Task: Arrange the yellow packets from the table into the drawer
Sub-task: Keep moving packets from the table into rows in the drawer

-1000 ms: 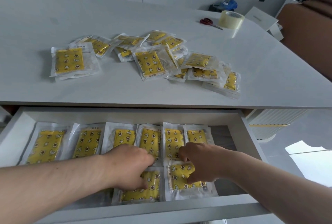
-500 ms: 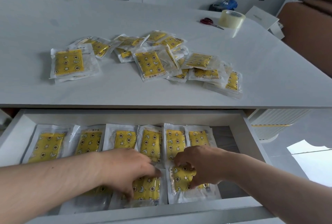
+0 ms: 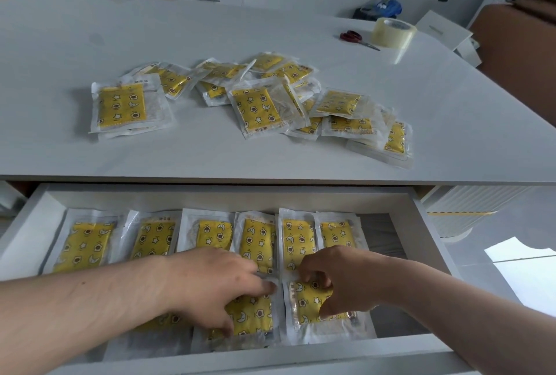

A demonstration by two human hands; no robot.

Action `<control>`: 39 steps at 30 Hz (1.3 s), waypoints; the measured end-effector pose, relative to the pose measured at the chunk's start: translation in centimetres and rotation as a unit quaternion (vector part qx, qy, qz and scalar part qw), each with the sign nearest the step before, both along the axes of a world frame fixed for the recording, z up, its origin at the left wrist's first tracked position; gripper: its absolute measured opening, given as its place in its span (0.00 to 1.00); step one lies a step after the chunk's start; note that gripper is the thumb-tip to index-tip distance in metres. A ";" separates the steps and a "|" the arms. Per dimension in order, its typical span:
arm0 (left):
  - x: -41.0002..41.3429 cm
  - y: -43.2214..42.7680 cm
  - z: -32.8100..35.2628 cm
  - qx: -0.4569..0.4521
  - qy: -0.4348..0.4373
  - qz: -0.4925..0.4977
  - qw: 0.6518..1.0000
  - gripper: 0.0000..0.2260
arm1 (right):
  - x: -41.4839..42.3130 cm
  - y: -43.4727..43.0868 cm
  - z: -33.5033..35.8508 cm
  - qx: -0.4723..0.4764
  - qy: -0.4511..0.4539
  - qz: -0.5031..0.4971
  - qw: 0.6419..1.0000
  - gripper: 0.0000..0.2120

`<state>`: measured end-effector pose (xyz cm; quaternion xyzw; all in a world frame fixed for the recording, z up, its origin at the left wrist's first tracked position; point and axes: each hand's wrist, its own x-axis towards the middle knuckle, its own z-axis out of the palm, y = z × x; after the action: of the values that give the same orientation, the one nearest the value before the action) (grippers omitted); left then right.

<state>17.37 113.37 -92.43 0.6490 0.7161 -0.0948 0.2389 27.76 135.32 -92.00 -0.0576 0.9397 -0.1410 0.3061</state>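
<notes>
Drawer point(image 3: 422, 225), six back-row packets point(image 3: 259, 238), left grip point(image 3: 210, 280) wide, flat on middle front packet point(image 3: 252, 314), right grip point(image 3: 346, 278) pinching right front packet point(image 3: 304, 301)

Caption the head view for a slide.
Left hand and right hand arrange yellow packets in drawer; more lie on table.

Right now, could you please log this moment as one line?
left hand: on front packet | right hand: fingertips on rightmost front packet | drawer: open, back row six | table: pile unsorted
</notes>
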 end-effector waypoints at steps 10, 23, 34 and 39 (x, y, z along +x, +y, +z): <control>-0.5 -0.6 -0.5 0.043 0.059 -0.108 0.991 0.26 | -0.1 0.0 -0.2 -0.013 -0.015 0.009 1.000 0.24; -0.7 1.2 12.5 0.120 0.029 0.103 0.987 0.19 | -1.4 0.2 10.0 -0.115 0.049 -0.124 0.984 0.15; -6.9 2.7 19.3 0.407 -0.185 0.438 0.780 0.03 | -5.6 1.4 20.4 -0.365 0.272 -0.372 0.809 0.05; -9.9 4.3 16.0 0.343 -0.092 0.473 0.807 0.09 | -7.3 3.2 17.7 -0.321 0.278 -0.389 0.817 0.03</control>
<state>7.49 117.67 -76.40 0.2757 0.8948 0.3418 0.0810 20.49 138.56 -74.29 0.1813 0.8305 -0.5198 -0.0845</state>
